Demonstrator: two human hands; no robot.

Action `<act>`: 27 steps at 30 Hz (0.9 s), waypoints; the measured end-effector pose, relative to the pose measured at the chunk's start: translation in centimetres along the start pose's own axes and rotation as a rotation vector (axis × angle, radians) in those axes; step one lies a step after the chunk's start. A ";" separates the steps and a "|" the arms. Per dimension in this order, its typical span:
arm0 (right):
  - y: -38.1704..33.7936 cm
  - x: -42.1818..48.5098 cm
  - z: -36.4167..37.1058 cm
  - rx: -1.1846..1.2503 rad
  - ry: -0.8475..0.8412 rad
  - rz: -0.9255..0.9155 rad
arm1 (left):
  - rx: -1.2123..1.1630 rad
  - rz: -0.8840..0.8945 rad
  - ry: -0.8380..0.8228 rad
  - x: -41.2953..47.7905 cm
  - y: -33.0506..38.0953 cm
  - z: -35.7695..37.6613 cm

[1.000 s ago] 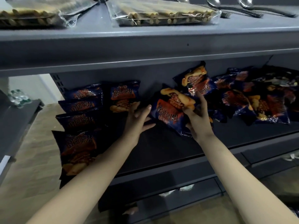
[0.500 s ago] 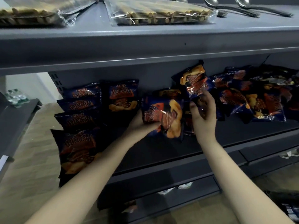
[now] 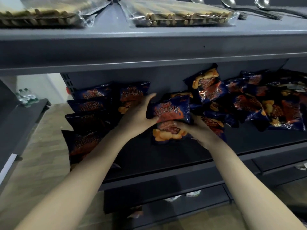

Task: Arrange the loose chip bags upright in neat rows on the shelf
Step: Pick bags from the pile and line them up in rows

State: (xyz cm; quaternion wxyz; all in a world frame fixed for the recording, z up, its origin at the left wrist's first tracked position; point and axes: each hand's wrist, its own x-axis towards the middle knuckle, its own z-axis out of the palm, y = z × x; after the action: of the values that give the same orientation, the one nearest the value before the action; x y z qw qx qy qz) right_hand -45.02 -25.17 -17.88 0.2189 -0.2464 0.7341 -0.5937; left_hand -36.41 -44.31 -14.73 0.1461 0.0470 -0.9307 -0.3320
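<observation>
Gripping hands, two, both on one item. Left hand (image 3: pixel 137 117): fingers curled round the left edge of a chip bag (image 3: pixel 171 113), thumb up near its top corner. Right hand (image 3: pixel 197 130): clasps the same bag at its lower right, fingers tucked under and behind it, tips hidden.

Chip bag, held: small pillow pack of glossy dark blue foil. Large orange-red lettering runs across the upper half, too blurred to read. Golden chips are pictured along the bottom. It is upright with its face toward the camera, held over the front middle of the middle shelf (image 3: pixel 166 156); whether its base touches the deck cannot be told.

Standing bags (image 3: pixel 89 112), same design: four in a file from front to back at the shelf's left end, upright. One more bag (image 3: pixel 134 93) stands at the back, just beside the left hand, starting a second file.

Loose heap (image 3: pixel 265 107), same design: bags lie tumbled and overlapping across the right half of the shelf. One tilted bag (image 3: pixel 207 87) leans on top of the heap, just behind the held bag.

Upper shelf (image 3: pixel 149 47), grey metal: two clear packets (image 3: pixel 182 15) lie flat on it, apparently holding breadsticks. Spoons (image 3: pixel 232 4) lie at its right end.

Beyond the unit, far left: small bottles (image 3: pixel 25 97) on a separate ledge.
</observation>
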 end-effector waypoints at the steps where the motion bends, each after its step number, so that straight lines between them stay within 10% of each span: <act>1: 0.5 0.7 0.5 0.079 0.077 0.026 | 0.030 -0.026 0.070 -0.4 -0.1 0.3; 9: 0.9 5.6 4.9 0.164 0.054 0.182 | 0.254 -0.240 -0.087 -5.8 -1.5 7.2; 17: 1.0 7.5 8.1 0.017 -0.169 0.099 | 0.383 -0.282 0.123 -8.1 -3.4 9.3; 27: 2.0 8.2 10.9 -0.149 0.133 0.056 | 0.370 -0.302 0.071 -8.2 -3.9 9.4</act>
State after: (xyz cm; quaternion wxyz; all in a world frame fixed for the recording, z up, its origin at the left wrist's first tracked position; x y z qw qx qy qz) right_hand -44.96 -38.20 -22.25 0.1671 -0.2014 0.7957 -0.5462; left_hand -31.51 -40.12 -26.06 0.1160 0.2234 -0.9524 -0.1721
